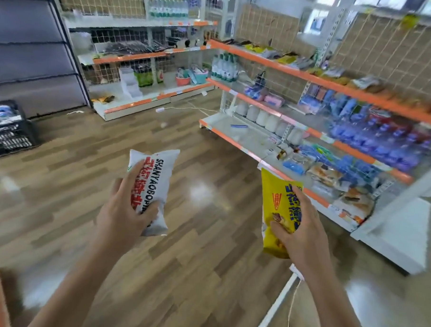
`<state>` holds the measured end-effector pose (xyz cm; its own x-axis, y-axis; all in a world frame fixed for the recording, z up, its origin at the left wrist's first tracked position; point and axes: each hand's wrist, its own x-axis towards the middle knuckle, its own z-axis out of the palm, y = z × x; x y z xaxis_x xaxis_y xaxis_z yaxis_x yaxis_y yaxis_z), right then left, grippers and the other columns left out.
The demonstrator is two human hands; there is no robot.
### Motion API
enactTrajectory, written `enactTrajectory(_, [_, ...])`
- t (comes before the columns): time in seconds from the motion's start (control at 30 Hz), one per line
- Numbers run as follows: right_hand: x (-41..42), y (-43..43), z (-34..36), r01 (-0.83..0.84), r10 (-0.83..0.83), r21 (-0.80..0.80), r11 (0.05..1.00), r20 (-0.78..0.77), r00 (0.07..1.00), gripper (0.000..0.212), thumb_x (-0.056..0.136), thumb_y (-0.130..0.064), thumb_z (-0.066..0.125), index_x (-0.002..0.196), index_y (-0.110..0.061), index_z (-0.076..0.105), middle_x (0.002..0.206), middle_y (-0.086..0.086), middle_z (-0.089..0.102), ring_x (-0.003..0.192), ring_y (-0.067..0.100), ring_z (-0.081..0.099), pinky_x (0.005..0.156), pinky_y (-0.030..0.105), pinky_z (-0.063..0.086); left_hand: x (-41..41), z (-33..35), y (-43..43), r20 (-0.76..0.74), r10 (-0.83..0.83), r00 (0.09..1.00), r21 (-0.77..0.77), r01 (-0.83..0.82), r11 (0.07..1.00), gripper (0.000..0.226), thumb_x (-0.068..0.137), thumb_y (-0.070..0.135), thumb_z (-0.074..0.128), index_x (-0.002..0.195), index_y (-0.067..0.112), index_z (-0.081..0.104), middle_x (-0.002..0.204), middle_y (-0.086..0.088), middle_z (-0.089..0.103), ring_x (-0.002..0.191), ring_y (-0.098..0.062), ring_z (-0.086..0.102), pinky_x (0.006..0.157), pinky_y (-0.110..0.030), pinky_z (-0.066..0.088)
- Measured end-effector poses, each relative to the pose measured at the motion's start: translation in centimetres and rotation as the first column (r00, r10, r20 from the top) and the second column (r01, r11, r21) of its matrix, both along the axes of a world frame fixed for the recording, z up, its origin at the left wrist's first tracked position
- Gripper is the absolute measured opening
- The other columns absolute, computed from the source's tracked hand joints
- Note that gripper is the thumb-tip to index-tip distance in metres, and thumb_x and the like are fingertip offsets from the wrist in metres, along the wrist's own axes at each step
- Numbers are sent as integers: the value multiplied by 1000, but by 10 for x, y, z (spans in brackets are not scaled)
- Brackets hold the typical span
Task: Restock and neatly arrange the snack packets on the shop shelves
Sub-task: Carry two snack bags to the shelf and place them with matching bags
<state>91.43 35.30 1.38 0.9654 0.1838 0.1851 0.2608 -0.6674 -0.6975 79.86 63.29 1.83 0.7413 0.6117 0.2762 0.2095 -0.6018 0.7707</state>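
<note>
Snack packets are in both hands, one in each, held up over the wood floor point(210, 150). The left hand point(126, 209) grips a white packet point(156, 183) with red and black letters, fingers curled round its middle. The right hand point(303, 231) grips a yellow packet point(278, 203) the same way, thumb on the front and fingers wrapped behind.

Both bags look puffy and full of air, so I think they are very light. The wrap looks shiny and smooth, so it may slip if the hold is too loose. The snacks inside are most likely crisp and could break, so a hard squeeze is a bad idea. A soft hold round the middle looks fine for carrying. The flat sealed ends at top and bottom would be good spots to pinch when setting a bag down.

I count two packets in the hands: one white, one yellow. More packets lie on the shelves point(231, 138) ahead of the right hand, but they are too blurry to count. A black crate point(8, 129) sits far off to the left of the left hand.
</note>
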Motion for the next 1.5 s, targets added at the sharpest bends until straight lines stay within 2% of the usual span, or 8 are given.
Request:
enactTrajectory(0.07, [11, 10, -1, 33, -33, -9, 999, -5, 999, 79, 79, -31, 71, 141, -39, 23, 129, -3, 42, 95, 8, 43, 79, 29, 38, 19, -1, 14, 6, -40, 999, -24, 40, 999, 78, 79, 20, 70, 140, 44, 28, 108, 15, 37, 78, -7, 45, 72, -31, 37])
enactTrajectory(0.33, [83, 46, -5, 96, -96, -18, 995, -5, 995, 76, 80, -34, 69, 142, -37, 24, 131, -2, 42, 93, 7, 40, 77, 29, 38, 110, -2, 55, -7, -104, 995, 1, 104, 995, 77, 78, 20, 72, 141, 37, 31, 112, 10, 38, 89, -5, 37, 76, -25, 31])
enactTrajectory(0.47, [135, 61, -7, 98, -99, 30, 995, 21, 995, 76, 80, -34, 69, 142, -37, 25, 136, -4, 39, 98, 5, 40, 79, 29, 38, 167, -1, 69, 4, -136, 991, 12, 136, 991, 76, 78, 21, 71, 141, 37, 31, 114, 12, 37, 88, 2, 34, 65, -15, 29])
enactTrajectory(0.7, [235, 88, 6, 99, -101, 32, 995, 48, 994, 75, 80, -33, 69, 141, -36, 25, 134, -3, 42, 101, 9, 44, 78, 27, 37, 268, 10, 94, -12, -156, 988, 10, 156, 988, 77, 78, 28, 70, 141, 43, 28, 112, 10, 41, 90, -11, 43, 68, -26, 33])
enactTrajectory(0.93, [330, 132, 10, 118, -118, 5, 993, 67, 991, 74, 82, -33, 67, 141, -37, 24, 135, -3, 39, 114, 15, 47, 80, 27, 38, 366, 7, 129, -22, -186, 982, -16, 186, 982, 77, 79, 28, 69, 141, 44, 26, 110, 9, 41, 89, -12, 46, 61, -15, 32])
enactTrajectory(1.17, [427, 193, 9, 198, -198, 8, 980, 98, 975, 75, 82, -33, 67, 142, -37, 23, 136, 0, 40, 113, 18, 48, 78, 27, 36, 475, 13, 192, 0, -266, 964, -21, 266, 964, 76, 81, 28, 67, 140, 47, 24, 109, 13, 39, 85, 20, 43, 58, -12, 32])
enactTrajectory(1.33, [485, 229, 8, 243, -245, 27, 970, 108, 964, 77, 81, -31, 69, 143, -36, 24, 136, -2, 40, 113, 19, 48, 79, 29, 39, 548, 17, 229, -6, -337, 941, -19, 337, 941, 77, 80, 24, 67, 138, 51, 25, 110, 15, 40, 81, 16, 46, 58, -11, 32])
enactTrajectory(1.5, [541, 248, 8, 276, -275, 9, 961, 106, 955, 76, 81, -32, 69, 142, -36, 24, 142, -5, 36, 117, 17, 46, 82, 28, 39, 620, 11, 248, -29, -377, 926, -33, 376, 926, 77, 80, 22, 67, 138, 50, 25, 111, 15, 41, 85, 26, 41, 59, -12, 32])
